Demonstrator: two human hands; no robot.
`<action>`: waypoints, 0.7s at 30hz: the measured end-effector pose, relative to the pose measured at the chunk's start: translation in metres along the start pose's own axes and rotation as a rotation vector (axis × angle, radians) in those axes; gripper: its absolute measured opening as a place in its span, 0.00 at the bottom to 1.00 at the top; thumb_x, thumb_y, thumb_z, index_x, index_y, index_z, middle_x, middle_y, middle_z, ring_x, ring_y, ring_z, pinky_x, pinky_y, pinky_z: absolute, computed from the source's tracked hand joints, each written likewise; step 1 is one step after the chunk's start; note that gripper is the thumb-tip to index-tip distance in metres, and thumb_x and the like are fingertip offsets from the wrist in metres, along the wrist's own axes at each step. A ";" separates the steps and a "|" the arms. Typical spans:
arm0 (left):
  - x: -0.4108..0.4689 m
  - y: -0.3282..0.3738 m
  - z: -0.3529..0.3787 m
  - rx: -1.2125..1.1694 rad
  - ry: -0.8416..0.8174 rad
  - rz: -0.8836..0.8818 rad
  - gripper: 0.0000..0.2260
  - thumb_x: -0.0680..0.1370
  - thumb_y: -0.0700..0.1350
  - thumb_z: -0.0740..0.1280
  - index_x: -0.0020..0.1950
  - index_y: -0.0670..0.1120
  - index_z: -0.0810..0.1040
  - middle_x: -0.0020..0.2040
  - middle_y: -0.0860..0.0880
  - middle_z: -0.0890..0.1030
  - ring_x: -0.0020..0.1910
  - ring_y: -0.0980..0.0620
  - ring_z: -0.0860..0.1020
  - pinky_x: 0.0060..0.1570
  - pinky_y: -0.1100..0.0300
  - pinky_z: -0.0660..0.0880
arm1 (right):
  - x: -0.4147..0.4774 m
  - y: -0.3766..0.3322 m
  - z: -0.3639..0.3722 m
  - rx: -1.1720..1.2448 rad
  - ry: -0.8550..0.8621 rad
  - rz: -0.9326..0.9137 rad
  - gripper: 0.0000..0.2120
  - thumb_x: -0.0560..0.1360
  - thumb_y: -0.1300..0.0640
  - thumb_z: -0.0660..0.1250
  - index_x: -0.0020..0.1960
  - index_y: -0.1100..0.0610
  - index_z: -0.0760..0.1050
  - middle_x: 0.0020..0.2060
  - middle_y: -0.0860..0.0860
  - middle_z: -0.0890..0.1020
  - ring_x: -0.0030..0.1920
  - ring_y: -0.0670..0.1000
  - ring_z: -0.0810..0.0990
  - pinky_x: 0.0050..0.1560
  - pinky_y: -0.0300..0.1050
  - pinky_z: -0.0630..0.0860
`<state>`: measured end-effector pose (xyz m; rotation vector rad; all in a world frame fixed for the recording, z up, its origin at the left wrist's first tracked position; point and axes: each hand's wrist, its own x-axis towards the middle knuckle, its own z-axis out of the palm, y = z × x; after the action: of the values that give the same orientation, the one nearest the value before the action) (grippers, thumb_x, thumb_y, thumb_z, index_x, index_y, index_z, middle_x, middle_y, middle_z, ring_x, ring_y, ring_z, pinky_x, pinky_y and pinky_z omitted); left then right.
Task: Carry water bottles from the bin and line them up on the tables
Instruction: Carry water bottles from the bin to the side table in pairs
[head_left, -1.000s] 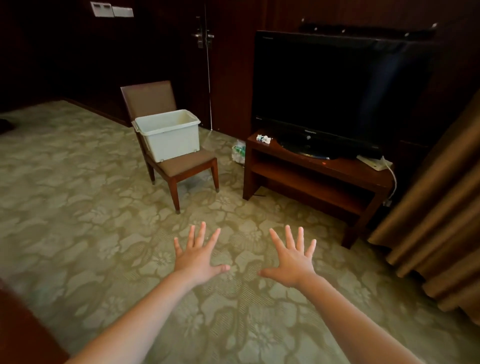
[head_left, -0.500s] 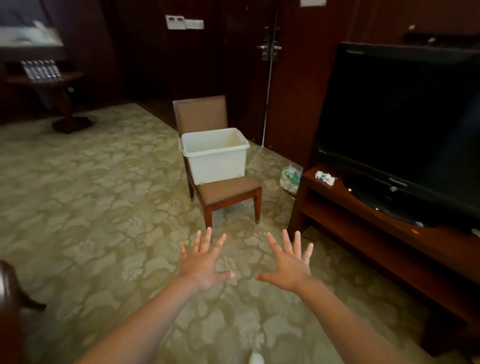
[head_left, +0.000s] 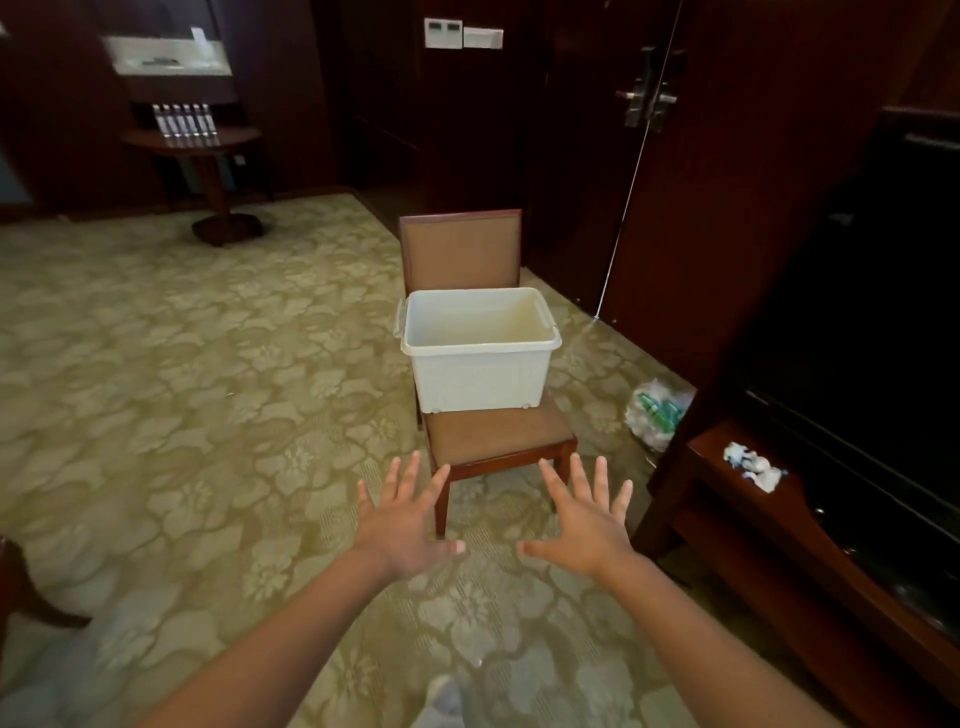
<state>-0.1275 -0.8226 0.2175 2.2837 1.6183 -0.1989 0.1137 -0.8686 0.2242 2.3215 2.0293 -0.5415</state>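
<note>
A white plastic bin (head_left: 478, 374) stands on the seat of a brown chair (head_left: 498, 436) straight ahead; the part of its inside that I can see holds nothing. Far off at the upper left, several water bottles (head_left: 183, 120) stand in a row on a round dark table (head_left: 192, 141). My left hand (head_left: 402, 525) and my right hand (head_left: 584, 522) are stretched out in front of me, palms down, fingers spread, holding nothing. Both hover over the carpet just short of the chair's front edge.
A dark TV stand (head_left: 810, 551) with a large television (head_left: 857, 332) runs along the right. A crumpled wrapper (head_left: 753, 465) lies on the stand, and a plastic bag (head_left: 657, 415) sits on the floor beside it. A door (head_left: 644, 156) is behind the chair. Patterned carpet spreads to the left.
The view has swung left and moved closer: the chair and bin are now centred and larger, and the round table with bottles has come into sight. Both hands stay spread and hold nothing.
</note>
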 end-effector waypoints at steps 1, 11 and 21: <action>0.019 0.000 -0.004 0.005 0.000 -0.002 0.46 0.73 0.72 0.60 0.78 0.61 0.34 0.76 0.49 0.27 0.75 0.45 0.28 0.71 0.33 0.34 | 0.018 0.003 -0.004 -0.001 0.001 -0.004 0.54 0.69 0.30 0.68 0.80 0.42 0.35 0.79 0.53 0.32 0.73 0.60 0.21 0.69 0.68 0.24; 0.226 -0.022 -0.076 0.013 0.035 -0.040 0.45 0.73 0.72 0.60 0.78 0.61 0.35 0.78 0.49 0.29 0.77 0.44 0.31 0.72 0.33 0.36 | 0.239 0.002 -0.068 -0.021 0.021 -0.036 0.53 0.69 0.29 0.66 0.80 0.41 0.35 0.79 0.53 0.33 0.73 0.61 0.22 0.70 0.69 0.25; 0.383 -0.063 -0.123 0.053 -0.022 -0.092 0.44 0.73 0.73 0.58 0.79 0.59 0.36 0.79 0.48 0.33 0.77 0.45 0.32 0.72 0.35 0.37 | 0.413 0.001 -0.093 0.067 -0.053 -0.042 0.51 0.69 0.28 0.65 0.80 0.40 0.37 0.79 0.52 0.35 0.74 0.60 0.23 0.69 0.67 0.25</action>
<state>-0.0644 -0.4204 0.2044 2.2394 1.7285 -0.2916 0.1790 -0.4511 0.2021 2.2791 2.0715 -0.6765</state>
